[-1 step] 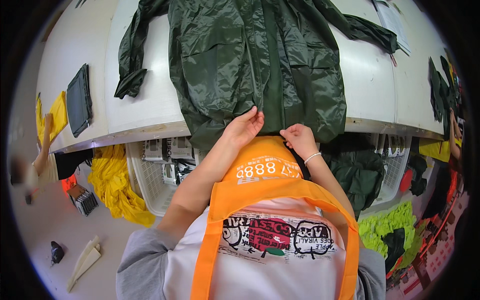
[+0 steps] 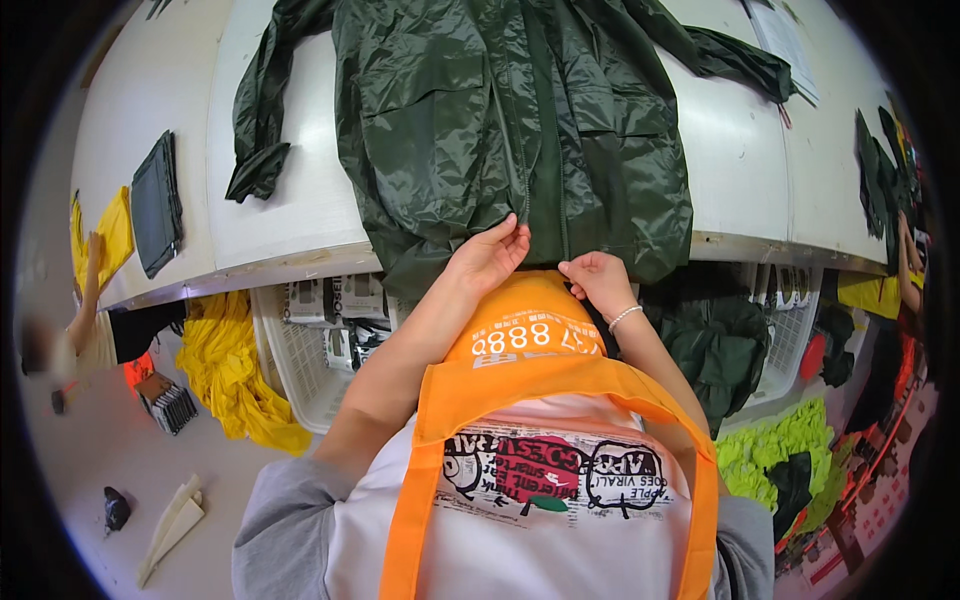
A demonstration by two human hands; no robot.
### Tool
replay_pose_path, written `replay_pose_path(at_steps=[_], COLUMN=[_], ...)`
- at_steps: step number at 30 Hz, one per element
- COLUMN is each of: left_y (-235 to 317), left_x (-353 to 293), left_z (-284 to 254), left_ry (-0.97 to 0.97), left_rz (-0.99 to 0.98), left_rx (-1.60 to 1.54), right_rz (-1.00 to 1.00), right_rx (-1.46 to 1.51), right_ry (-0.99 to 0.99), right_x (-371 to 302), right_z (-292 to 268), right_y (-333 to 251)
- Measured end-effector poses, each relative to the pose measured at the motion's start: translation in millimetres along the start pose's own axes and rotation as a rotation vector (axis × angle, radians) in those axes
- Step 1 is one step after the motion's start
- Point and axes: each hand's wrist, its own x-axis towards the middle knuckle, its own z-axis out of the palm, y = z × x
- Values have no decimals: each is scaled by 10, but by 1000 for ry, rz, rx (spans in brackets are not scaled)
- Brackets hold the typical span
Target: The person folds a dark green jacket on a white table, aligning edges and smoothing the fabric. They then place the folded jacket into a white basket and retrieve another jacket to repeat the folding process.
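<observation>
A dark green, shiny rain jacket point(image 2: 430, 130) lies front up on the white table point(image 2: 300, 200), its front unfastened and its lower hem at the near edge. Its sleeves are spread left and right, and zipper teeth run down both front edges. My left hand point(image 2: 490, 258) is closed in a pinch on the jacket at the bottom of the left front edge. Against the hem, below the right zipper edge, my right hand point(image 2: 598, 280) is closed too, thumb and fingertips together. Their grip hides the zipper's lower ends.
White plastic baskets point(image 2: 300, 385) under the table hold packaged goods and dark green garments point(image 2: 710, 350). Yellow garments point(image 2: 225, 365) hang at left, lime-green ones point(image 2: 775, 450) lie at right. A folded dark garment point(image 2: 158, 205) is on the table. Another person's hand point(image 2: 95, 245) touches yellow cloth.
</observation>
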Motion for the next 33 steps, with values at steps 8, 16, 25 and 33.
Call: replay_pose_path(at_steps=[8, 16, 25, 33], left_y=[69, 60, -40, -31], left_x=[155, 80, 106, 197], left_z=[-34, 105, 26, -64], left_ry=[53, 18, 4, -1], left_rz=[-26, 190, 230, 240], left_rx=[222, 238, 397, 412], right_rz=[238, -2, 75, 76], right_rx=[552, 693, 706, 751], right_ry=[-158, -137, -101, -117], right_x=[146, 362, 162, 154], right_z=[-167, 300, 420, 454], right_y=[203, -392, -397, -413])
